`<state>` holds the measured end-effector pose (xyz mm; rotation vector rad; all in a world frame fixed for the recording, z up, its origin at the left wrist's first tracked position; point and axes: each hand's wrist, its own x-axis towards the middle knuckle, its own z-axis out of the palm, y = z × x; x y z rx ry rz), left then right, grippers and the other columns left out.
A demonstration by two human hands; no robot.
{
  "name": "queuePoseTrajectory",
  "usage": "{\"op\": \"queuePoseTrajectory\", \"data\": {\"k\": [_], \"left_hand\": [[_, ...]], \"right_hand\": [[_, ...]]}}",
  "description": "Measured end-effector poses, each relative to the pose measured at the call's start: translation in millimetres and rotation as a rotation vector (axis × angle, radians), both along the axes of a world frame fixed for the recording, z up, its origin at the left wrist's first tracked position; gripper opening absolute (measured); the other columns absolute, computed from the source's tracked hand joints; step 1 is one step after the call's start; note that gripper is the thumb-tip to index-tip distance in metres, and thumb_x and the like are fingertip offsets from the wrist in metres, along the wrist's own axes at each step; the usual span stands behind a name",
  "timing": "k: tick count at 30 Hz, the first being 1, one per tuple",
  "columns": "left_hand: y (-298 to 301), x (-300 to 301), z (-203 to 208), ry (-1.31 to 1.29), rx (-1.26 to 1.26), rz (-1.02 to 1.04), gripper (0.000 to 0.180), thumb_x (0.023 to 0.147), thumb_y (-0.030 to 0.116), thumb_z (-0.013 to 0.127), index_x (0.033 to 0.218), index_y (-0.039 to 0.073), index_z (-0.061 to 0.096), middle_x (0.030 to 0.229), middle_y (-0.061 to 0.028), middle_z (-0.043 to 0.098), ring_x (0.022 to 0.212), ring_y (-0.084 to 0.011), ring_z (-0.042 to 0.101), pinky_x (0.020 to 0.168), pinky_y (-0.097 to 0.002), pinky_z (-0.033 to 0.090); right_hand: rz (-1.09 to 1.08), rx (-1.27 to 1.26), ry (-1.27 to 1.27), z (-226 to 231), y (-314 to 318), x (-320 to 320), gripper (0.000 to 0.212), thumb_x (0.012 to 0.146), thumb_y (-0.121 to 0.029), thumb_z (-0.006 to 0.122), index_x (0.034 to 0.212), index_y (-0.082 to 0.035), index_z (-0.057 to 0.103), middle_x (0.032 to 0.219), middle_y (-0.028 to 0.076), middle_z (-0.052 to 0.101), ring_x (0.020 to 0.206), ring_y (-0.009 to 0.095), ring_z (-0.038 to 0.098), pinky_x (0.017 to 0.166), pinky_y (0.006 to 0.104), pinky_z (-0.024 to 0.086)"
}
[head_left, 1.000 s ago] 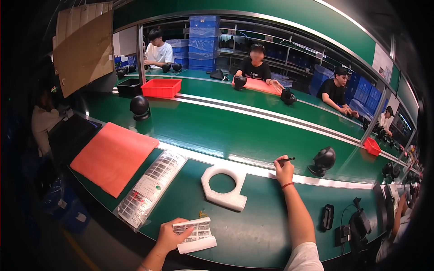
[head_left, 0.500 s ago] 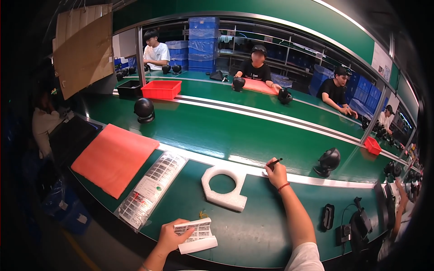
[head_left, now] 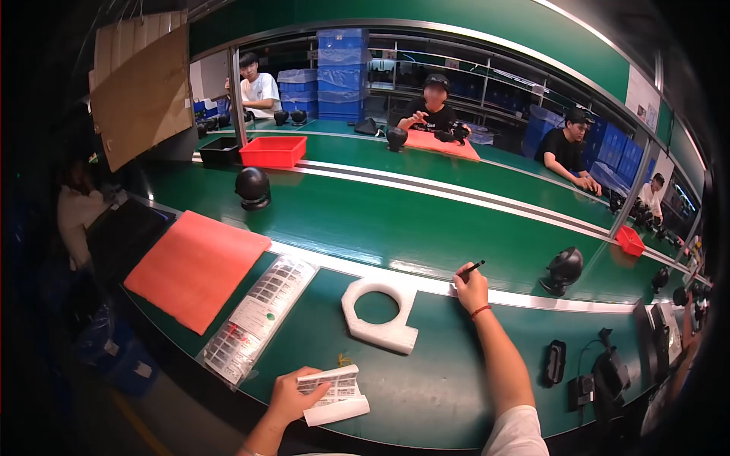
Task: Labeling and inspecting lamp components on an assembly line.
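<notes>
left hand point(head_left: 291, 397) half-closed, pinching label sheet point(head_left: 338, 409); right hand point(head_left: 472, 292) curled around pen point(head_left: 476, 267). sheet is white, curled, dark-printed; pen is black.

The near label sheet point(head_left: 339, 394) is showing smooth paper; the far green surface point(head_left: 365, 222) is presenting gloss. The left orange mat point(head_left: 198, 267) is appearing matt, possibly foam. The white block point(head_left: 382, 333) is looking grainy.

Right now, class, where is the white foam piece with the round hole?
In the head view, the white foam piece lies on the green bench at lower centre, between the bagged label sheets to its left and the right hand.
</notes>
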<state>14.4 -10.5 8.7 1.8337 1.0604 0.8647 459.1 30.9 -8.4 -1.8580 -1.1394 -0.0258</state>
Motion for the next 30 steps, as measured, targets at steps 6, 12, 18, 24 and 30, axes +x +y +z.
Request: {"op": "queuePoseTrajectory", "data": {"k": [6,12,18,24,30], "left_hand": [[-0.2,1.2,-0.3,0.011,-0.016,0.009,0.024,0.074,0.018,0.076,0.088,0.002,0.067,0.075,-0.0085,0.069,0.067,-0.0111,0.065,0.063,-0.0258,0.051],[0.9,4.2,-1.3,0.017,-0.023,-0.003,0.024,0.075,0.019,0.077,0.089,0.002,0.067,0.075,-0.0081,0.069,0.067,-0.0107,0.065,0.063,-0.0258,0.052],[1.6,1.6,-1.7,0.024,-0.032,0.012,0.024,0.074,0.017,0.077,0.089,0.001,0.067,0.075,-0.0074,0.069,0.068,-0.0096,0.065,0.063,-0.0253,0.051],[1.2,1.7,-1.1,0.002,-0.003,0.019,0.024,0.073,0.016,0.077,0.089,0.0,0.067,0.075,-0.0077,0.069,0.067,-0.0099,0.065,0.063,-0.0259,0.052],[5.6,0.0,-14.9,-0.061,-0.045,0.027,0.02,0.071,0.006,0.074,0.085,-0.003,0.064,0.075,-0.0055,0.066,0.068,-0.0089,0.06,0.062,-0.0268,0.05]], "right_hand": [[-0.011,-0.02,0.008,-0.9,-1.5,0.7,0.013,0.078,-0.013,0.066,0.085,-0.007,0.057,0.073,0.011,0.066,0.071,0.028,0.065,0.065,0.0372,0.049],[-0.021,-0.037,0.014,-4.0,-2.9,5.0,0.013,0.077,-0.013,0.066,0.084,-0.007,0.057,0.072,0.01,0.065,0.069,0.028,0.064,0.063,0.0368,0.048],[-0.016,-0.042,-0.037,-1.2,-0.5,0.8,0.012,0.077,-0.014,0.065,0.083,-0.007,0.058,0.072,0.011,0.065,0.07,0.031,0.063,0.062,0.04,0.048],[-0.084,-0.093,-0.156,7.7,-5.0,-3.3,0.013,0.076,-0.018,0.065,0.083,-0.009,0.059,0.072,0.011,0.065,0.069,0.032,0.063,0.061,0.0417,0.048],[-0.099,-0.081,-0.181,-7.4,1.6,1.6,0.01,0.076,-0.016,0.061,0.083,-0.009,0.059,0.078,0.015,0.065,0.076,0.036,0.063,0.066,0.0468,0.049]]}}
